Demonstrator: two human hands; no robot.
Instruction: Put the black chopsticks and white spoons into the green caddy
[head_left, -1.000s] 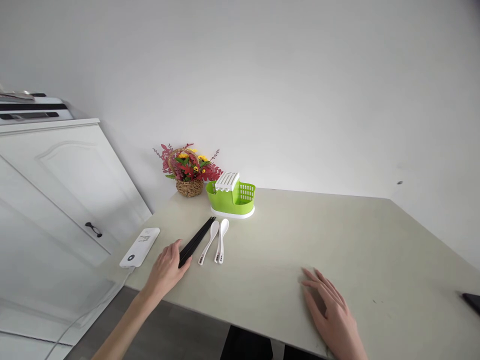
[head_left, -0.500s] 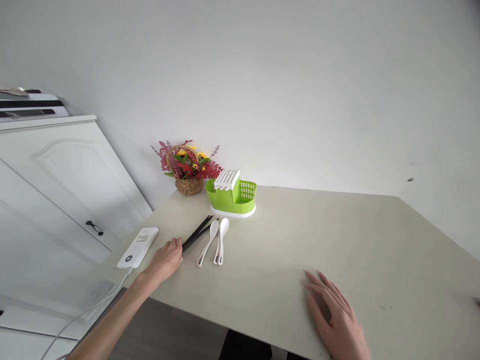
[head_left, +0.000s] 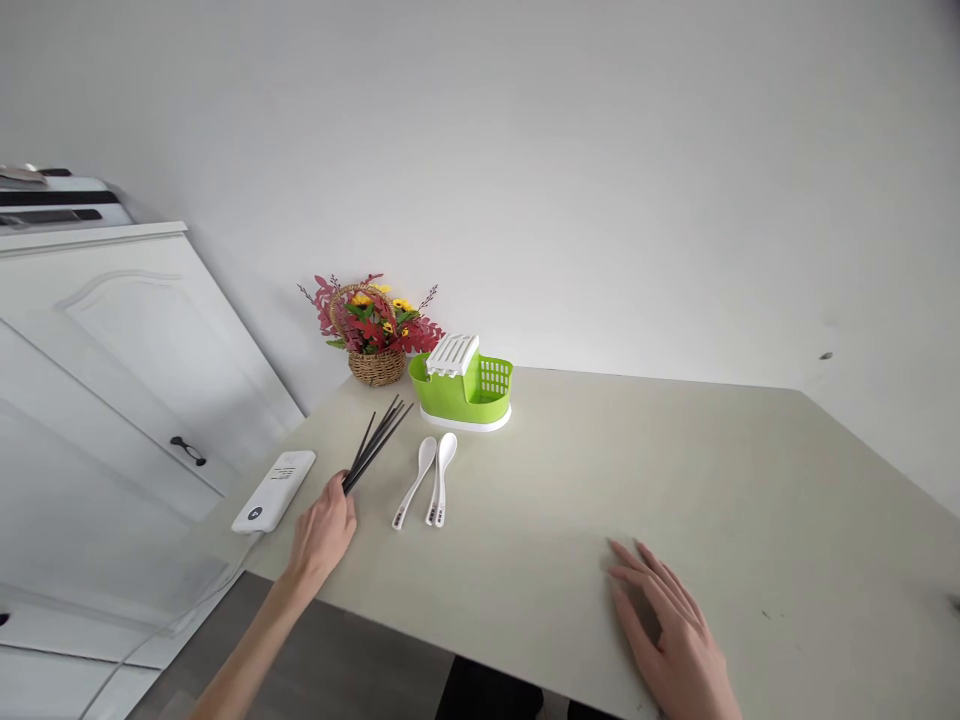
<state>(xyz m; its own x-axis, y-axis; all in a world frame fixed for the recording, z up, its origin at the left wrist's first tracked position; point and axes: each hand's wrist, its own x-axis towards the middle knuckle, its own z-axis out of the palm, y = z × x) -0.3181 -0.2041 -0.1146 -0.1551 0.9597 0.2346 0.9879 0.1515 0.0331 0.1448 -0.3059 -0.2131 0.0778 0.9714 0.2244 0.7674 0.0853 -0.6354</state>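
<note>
My left hand (head_left: 325, 525) is closed around the lower ends of several dark chopsticks (head_left: 377, 442). Their tips fan out and point up and away toward the green utensil holder (head_left: 457, 395), which has a white slotted top piece and a white base. To the right of this hand lie white spoons, one apart on the left (head_left: 415, 482) and others close together (head_left: 442, 480), with printed marks on their handles. On the right side of the table, my right hand (head_left: 671, 625) rests with its fingers stretched out and holds nothing.
A white power bank (head_left: 274, 490) with a cable lies left of my left hand. Behind stands a wicker basket of flowers (head_left: 377, 366) by the wall. A white cabinet (head_left: 135, 400) borders the table (head_left: 600, 470) at the left.
My left hand has lifted the chopsticks off the table and moved slightly left, and their tips have spread. My right hand has stayed put.
</note>
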